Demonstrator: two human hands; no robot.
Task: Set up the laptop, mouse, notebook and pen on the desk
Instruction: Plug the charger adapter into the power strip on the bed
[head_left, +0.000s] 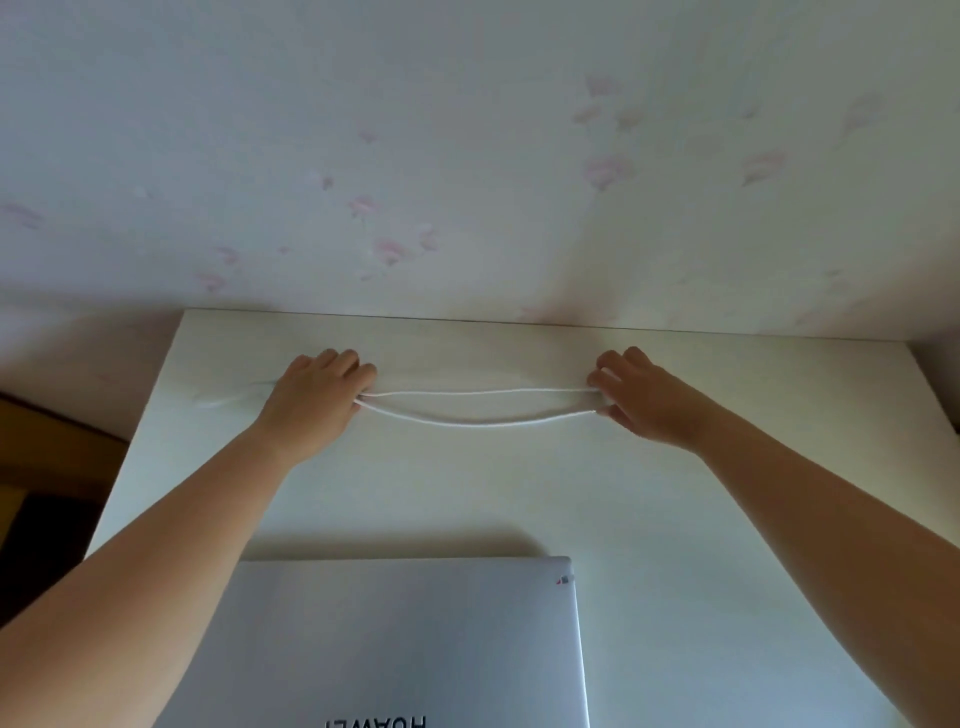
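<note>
With the left hand (317, 397) and right hand (641, 397) each pinching an end of the doubled white cable (483, 410) taut near the wall, a slip could whip it toward the closed laptop (405, 639) lying at the desk's (701, 519) near edge.

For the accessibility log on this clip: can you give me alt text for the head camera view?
Two bare hands, left hand and right hand, hold a doubled white cable stretched between them on a white desk against a floral-papered wall. A closed silver laptop lies nearer the camera.
</note>
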